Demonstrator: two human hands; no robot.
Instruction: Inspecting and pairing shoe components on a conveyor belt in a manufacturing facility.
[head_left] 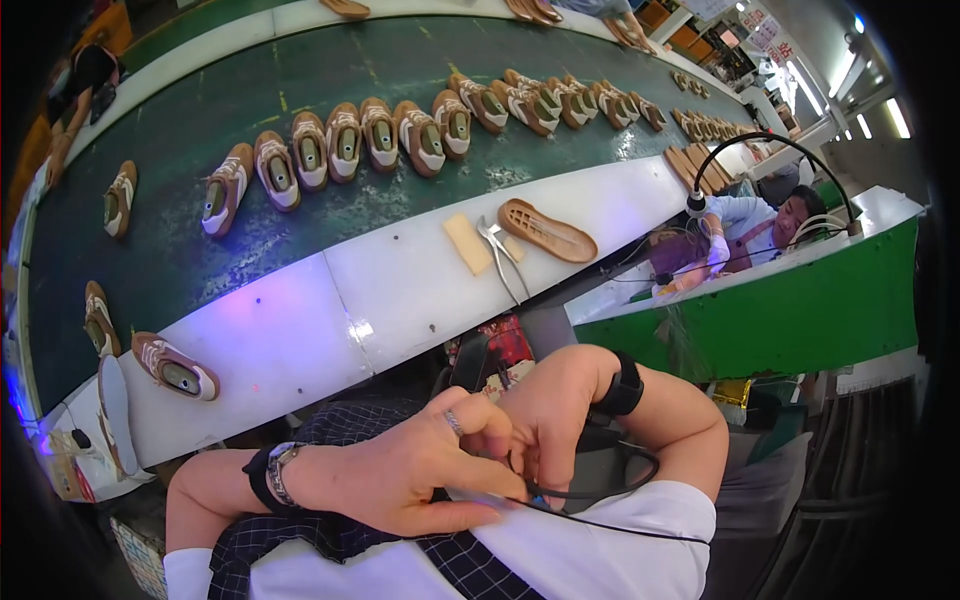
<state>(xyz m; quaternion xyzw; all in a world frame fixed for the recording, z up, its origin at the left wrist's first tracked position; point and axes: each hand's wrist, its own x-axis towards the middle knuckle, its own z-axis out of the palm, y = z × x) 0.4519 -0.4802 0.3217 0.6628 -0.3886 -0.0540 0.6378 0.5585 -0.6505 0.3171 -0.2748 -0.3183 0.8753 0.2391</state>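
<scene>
**Two hands gathered at a dark cable**

Nearest, I saw the cable (600, 494) looped over the lap, at the fingers of the left hand (425, 470) and right hand (560, 410). Both hands' fingers were curled and bunched; with fingertips partly hidden, I could not tell whether either pinched it. I judged it light, flexible and smooth, best held along the loop without kinking. Beyond, a glossy white ledge (390, 270) bore pliers (495, 240) and a brown sole (545, 230). Farther off, shoes (343, 142) lined a scuffed green surface (200, 110).
</scene>
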